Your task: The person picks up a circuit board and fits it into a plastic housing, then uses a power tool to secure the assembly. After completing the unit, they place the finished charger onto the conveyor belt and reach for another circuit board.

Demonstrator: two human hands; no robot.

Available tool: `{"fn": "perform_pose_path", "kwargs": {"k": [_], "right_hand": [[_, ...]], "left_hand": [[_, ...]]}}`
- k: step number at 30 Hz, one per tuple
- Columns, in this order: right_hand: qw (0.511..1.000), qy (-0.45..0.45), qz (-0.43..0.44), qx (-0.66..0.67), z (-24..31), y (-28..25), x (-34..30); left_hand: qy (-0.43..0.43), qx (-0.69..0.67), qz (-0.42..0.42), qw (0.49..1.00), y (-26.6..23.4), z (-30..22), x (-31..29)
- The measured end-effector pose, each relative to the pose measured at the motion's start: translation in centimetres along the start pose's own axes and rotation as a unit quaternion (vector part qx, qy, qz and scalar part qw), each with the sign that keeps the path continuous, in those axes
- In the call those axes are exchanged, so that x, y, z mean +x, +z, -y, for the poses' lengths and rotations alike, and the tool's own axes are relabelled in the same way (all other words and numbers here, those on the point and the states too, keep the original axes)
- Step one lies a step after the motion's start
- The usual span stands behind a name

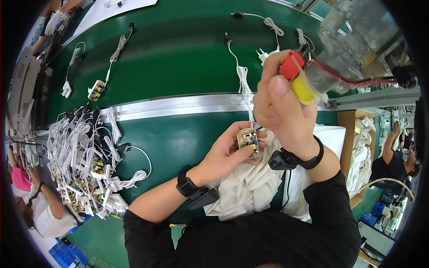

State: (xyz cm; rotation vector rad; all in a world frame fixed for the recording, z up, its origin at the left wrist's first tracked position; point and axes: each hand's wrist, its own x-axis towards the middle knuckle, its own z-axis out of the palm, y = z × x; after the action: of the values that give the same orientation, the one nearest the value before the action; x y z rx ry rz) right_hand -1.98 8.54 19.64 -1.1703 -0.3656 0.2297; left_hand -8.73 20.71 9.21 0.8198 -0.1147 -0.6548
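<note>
The left hand [225,154] grips a small open charger shell [248,143] with a circuit board inside, over white cloth [250,187]. Just above, the right hand [279,105] is clenched around a hanging tool's yellow-and-red end [298,78]. A cardboard box [353,134] right of the hands holds white cloth.

Left hand [228,154] holding small circuit board [248,142], right hand [279,105] gripping hanging tool [308,78], green table [178,49]

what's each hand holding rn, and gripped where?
Left hand: small open charger unit, pinched by its sides, circuit board facing up. Right hand: hanging power tool, gripped at its red-and-yellow lower end.
</note>
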Motion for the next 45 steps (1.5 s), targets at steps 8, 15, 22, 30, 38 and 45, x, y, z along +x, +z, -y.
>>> {"fn": "perform_pose_path", "kwargs": {"k": [8,15,22,30,38,45], "right_hand": [[0.997,-0.022,-0.016,-0.075,-0.4,0.4,-0.3],[0.991,-0.030,0.008,-0.130,0.1,0.3,-0.3],[0.998,0.012,0.007,-0.059,0.7,1.0,-0.9],[0.990,-0.002,0.027,-0.138,0.1,1.1,-1.5],[0.999,0.013,0.029,-0.044,0.4,0.6,-1.5],[0.989,-0.003,0.059,-0.136,-0.3,1.2,-1.7]], "left_hand": [[-0.002,0.001,0.018,1.000,-0.4,-0.1,-0.1],[-0.001,0.010,0.023,1.000,-0.2,-0.2,0.0],[0.013,-0.043,-0.031,0.999,-1.0,-0.4,0.4],[0.029,-0.081,-0.041,0.995,-1.2,-0.7,0.1],[0.028,-0.104,-0.024,0.994,-1.4,-0.6,0.3],[0.024,-0.197,0.023,0.980,-0.8,-0.9,0.2]]}}
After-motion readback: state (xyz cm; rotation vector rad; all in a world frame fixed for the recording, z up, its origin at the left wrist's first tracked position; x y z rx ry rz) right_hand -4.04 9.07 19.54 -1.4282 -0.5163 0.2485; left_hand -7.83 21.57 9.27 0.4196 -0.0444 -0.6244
